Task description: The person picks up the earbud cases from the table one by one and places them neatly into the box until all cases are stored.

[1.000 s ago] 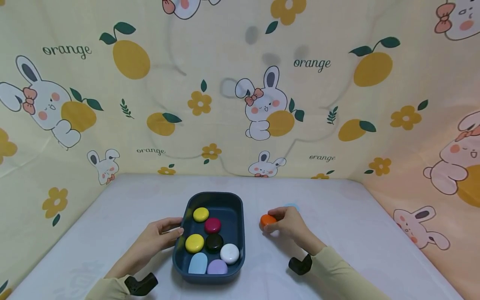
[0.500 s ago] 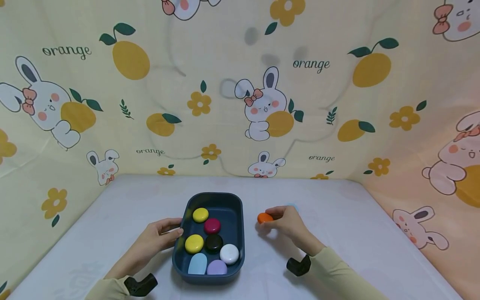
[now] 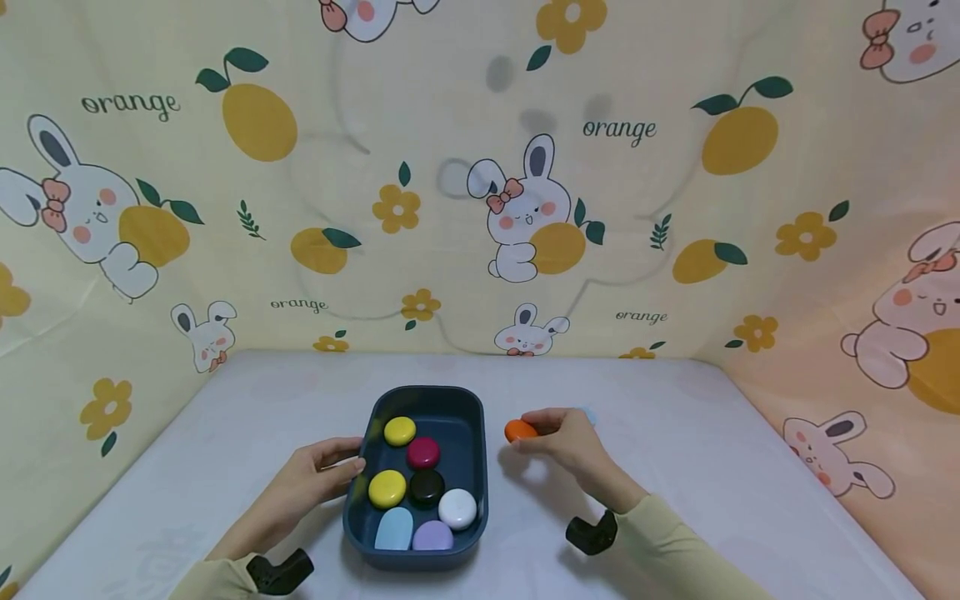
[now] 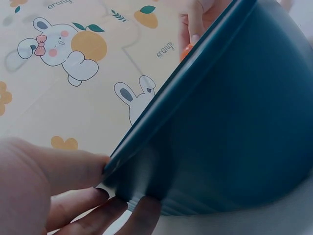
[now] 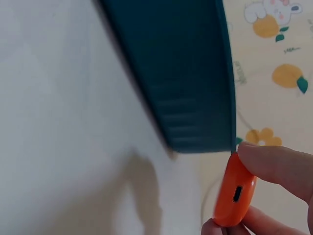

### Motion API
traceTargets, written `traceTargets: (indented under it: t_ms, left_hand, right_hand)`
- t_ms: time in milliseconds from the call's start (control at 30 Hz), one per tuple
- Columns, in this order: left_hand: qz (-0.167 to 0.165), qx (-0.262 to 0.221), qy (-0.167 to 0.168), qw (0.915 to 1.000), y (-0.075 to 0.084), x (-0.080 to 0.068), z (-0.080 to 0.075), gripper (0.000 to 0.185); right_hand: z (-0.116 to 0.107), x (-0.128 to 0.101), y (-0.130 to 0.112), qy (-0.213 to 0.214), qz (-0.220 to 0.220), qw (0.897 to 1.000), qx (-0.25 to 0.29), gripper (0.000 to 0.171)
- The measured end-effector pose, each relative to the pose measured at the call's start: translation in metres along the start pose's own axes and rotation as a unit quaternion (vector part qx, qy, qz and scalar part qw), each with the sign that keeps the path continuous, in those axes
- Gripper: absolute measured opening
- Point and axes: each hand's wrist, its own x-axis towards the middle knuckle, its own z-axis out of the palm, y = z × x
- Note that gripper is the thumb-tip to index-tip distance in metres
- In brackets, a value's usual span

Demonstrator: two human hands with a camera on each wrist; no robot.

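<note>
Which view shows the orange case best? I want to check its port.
The right wrist view: the orange case fills it close up, port visible. The head view shows it small; the left wrist view shows only a sliver.

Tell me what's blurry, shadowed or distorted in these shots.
Head view: sharp, evenly lit, wide-angle bending at the edges. Left wrist view: left hand and tray soft, too close. Right wrist view: orange case fairly sharp, dark shadow on the table, tray wall blurred.

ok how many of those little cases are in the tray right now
7 in the tray: yellow at the back, magenta, yellow, black, white, light blue and lilac at the front. An orange one is outside, pinched in the right hand.
</note>
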Motion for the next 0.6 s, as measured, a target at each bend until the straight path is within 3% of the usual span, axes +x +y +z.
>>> traceTargets:
  t_ms: [367, 600]
  left_hand:
    - [0.001, -0.007, -0.005, 1.0000, 0.000, 0.000, 0.000, 0.047]
    - [0.001, 0.000, -0.003, 1.0000, 0.000, 0.000, -0.001, 0.049]
  right_hand:
    - [0.011, -0.008, -0.019, -0.007, 0.018, 1.000, 0.017, 0.048]
    - [0.014, -0.015, -0.031, -0.021, 0.007, 0.998, 0.056, 0.047]
